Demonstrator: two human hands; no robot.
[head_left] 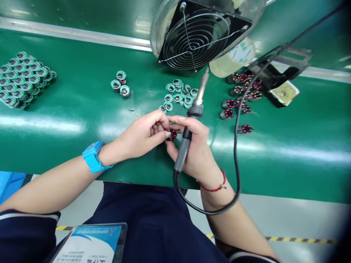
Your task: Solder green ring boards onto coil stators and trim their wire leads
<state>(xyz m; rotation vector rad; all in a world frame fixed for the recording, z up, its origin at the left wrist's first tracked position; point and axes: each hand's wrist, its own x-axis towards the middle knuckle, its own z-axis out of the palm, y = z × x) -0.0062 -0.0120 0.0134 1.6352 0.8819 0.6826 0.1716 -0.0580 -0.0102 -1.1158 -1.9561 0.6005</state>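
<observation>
Between my two hands, over the near part of the green bench, is a small motor stator (172, 134) with pink and black marks on its end. My left hand (148, 133) pinches it between thumb and fingers. My right hand (193, 146) is closed, its fingertips at the stator's other side, and a soldering iron (183, 151) rests in its grip. The iron's metal tip points up and away. Just beyond my hands lie several loose green circuit rings (177, 98). To the right stand several more stators (227, 114), pink or copper on their ends.
A black fan (193, 44) with a wire guard stands at the back. Beside it are a tape roll (233, 58) and a soldering iron stand (283, 69) with a sponge. Stacked stators with green rings (23, 82) fill the left. The iron's cable (238, 153) loops over my right forearm.
</observation>
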